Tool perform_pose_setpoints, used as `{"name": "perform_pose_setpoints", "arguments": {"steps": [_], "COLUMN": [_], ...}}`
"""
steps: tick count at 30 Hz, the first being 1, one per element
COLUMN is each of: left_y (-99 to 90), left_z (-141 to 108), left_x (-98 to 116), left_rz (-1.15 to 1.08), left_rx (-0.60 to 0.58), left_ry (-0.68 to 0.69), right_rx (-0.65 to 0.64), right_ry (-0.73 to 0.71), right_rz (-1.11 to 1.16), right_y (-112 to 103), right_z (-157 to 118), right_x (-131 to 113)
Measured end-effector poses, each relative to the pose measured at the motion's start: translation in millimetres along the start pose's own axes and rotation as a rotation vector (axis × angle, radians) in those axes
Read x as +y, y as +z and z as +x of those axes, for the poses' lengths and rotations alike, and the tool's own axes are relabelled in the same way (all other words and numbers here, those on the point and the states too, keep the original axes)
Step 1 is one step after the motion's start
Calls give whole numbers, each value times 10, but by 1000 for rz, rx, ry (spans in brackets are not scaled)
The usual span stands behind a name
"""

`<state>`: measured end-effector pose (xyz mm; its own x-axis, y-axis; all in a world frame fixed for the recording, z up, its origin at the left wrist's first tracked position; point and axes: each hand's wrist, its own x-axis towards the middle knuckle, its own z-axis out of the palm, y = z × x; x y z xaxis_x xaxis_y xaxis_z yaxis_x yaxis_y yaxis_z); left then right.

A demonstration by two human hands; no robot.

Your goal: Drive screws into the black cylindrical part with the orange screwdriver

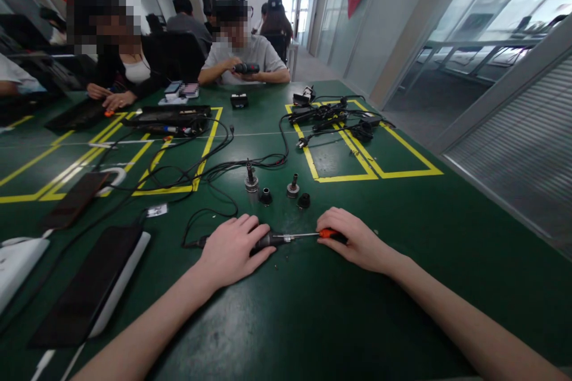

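My left hand (236, 248) is closed around a black corded hand tool (267, 240), which lies level on the green table. A metal end on this tool points right. In my right hand (353, 237) is the orange and black handle of a screwdriver (328, 233). Its thin shaft runs left and meets the tool's metal end; whether the tip is inside cannot be made out. Just beyond my hands stand a tall metal fitting (251, 183) and a shorter metal fitting (293, 187). Beside them sit a black cap (266, 196) and another black cap (304, 200).
On the left lie a black phone (89, 286) on a white block, a brown phone (74, 199) and a white power strip (20, 268). Black cables (214, 169) cross the table (402, 286). Tangled adapters (330, 116) lie at the back right. Two people work across from me.
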<state>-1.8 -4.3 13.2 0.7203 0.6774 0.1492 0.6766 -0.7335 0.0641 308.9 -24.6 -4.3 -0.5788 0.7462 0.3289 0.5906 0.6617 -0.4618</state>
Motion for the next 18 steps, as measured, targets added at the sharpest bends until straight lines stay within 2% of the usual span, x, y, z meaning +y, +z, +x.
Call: {"name": "perform_pose_setpoints", "arguments": {"steps": [8,14,18], "left_y": [14,12,8], "left_z": [-11,-27,-32], "left_x": [-7,-12,12], "left_rz": [-4,-8,-27], "left_rx": [34,35,17], "left_ry": [31,72,61], "right_rx": [36,-7,57], "right_ry": [-100,-70,-62], "right_rz": [-174,-13,120], "right_y": [28,-99,-147], "right_z": [-14,-6,-42], "right_x": [-52,-91,-39]}}
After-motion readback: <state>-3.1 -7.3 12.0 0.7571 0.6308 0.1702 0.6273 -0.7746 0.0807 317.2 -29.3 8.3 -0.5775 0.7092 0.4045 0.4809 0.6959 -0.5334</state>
